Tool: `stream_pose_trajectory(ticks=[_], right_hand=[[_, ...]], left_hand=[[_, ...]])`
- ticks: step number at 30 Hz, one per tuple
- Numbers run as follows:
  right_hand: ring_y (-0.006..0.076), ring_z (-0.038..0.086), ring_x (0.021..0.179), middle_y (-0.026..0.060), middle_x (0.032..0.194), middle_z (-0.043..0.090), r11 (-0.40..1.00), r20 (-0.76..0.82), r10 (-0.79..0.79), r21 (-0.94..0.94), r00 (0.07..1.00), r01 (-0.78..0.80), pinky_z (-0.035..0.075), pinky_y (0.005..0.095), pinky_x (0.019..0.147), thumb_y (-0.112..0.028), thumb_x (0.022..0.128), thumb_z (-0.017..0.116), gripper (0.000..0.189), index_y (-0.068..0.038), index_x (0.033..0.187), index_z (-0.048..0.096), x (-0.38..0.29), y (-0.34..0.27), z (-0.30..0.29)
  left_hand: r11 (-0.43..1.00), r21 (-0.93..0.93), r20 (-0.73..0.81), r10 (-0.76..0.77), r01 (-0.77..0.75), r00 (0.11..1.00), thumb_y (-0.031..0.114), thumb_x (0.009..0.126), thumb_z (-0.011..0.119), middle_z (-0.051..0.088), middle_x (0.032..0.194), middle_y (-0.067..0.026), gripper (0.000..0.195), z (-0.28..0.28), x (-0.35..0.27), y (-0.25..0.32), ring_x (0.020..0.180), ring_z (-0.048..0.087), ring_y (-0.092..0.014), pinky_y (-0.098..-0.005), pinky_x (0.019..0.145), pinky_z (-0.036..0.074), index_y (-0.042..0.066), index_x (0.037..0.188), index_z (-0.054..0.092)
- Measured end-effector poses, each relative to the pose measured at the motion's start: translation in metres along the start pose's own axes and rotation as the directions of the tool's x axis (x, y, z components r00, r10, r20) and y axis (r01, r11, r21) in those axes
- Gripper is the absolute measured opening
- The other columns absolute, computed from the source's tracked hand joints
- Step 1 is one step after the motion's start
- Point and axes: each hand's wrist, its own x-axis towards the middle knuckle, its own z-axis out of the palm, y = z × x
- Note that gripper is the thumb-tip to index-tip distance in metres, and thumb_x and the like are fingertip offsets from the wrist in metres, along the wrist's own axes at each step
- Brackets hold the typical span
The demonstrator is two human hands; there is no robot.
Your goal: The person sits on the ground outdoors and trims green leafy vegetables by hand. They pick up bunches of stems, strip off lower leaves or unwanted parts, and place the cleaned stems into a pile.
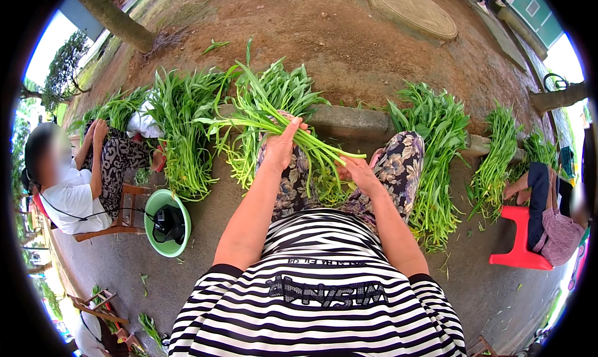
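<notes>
My left hand (282, 144) is closed around a bunch of long-stemmed leafy greens (261, 107) that look like water spinach. The bunch lies slantwise above my lap, leaves to the upper left, cut stem ends to the lower right. At those ends is my right hand (362, 174), its fingers curled close to the stems; whether they grip one is unclear. Beyond my left hand, a heap of the same greens (285, 88) rests on and in front of the concrete kerb (350, 121). Loose yellowish-green scraps (329, 182) lie on the ground between my knees.
More piles of greens lie left (184, 128) and right (432, 160) along the kerb. A pale green basin (184, 242) holding a black bag stands at left. A seated person (77, 193) handles greens there. Another person (560, 231) sits by a red plastic stool (518, 240).
</notes>
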Motion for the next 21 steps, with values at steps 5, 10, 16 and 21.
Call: stream_pose_trajectory(ticks=[5,10,16,21], right_hand=[[0.0065,0.049,0.074,-0.0018,0.087,0.055,0.996,0.037,-0.004,-0.085,0.999,0.007,0.044,0.0225,0.068,-0.022,0.093,0.049,0.044,-0.001,0.131,0.04,0.001,-0.001,0.003],[0.0074,0.05,0.067,-0.0009,0.075,0.055,0.989,0.008,-0.037,-0.141,0.999,0.038,0.044,0.0234,0.064,-0.023,0.091,0.052,0.042,-0.002,0.127,0.046,0.0,-0.002,0.007],[0.0072,0.049,0.064,-0.0009,0.07,0.053,0.96,0.038,-0.1,-0.26,0.994,0.106,0.043,0.0233,0.062,-0.022,0.091,0.051,0.032,-0.001,0.116,0.054,0.006,0.01,0.001],[0.0074,0.048,0.062,-0.0013,0.069,0.052,0.958,-0.018,-0.128,-0.262,0.992,0.119,0.042,0.0234,0.059,-0.02,0.091,0.051,0.021,0.0,0.096,0.057,0.001,0.001,0.008]], left_hand=[[1.0,0.007,-0.004,-0.001,0.001,1.0,0.026,0.084,0.063,0.06,0.086,-0.0042,0.026,0.0,0.0,0.0,0.082,0.058,-0.018,-0.032,0.076,0.047,0.006,0.099,0.056],[1.0,0.007,0.0,-0.008,0.008,1.0,0.026,0.084,0.064,0.061,0.086,-0.0045,0.026,0.0,0.0,-0.002,0.082,0.059,-0.019,-0.0322,0.076,0.048,0.006,0.099,0.056],[0.999,-0.031,-0.01,0.011,-0.011,1.0,0.021,0.081,0.067,0.062,0.083,-0.0082,0.023,0.003,0.0,-0.003,0.077,0.061,-0.021,-0.0333,0.073,0.05,0.005,0.094,0.056],[1.0,-0.026,-0.012,0.016,-0.016,1.0,0.021,0.081,0.067,0.062,0.083,-0.0081,0.022,0.003,0.0,-0.002,0.077,0.061,-0.02,-0.0335,0.072,0.05,0.006,0.093,0.055]])
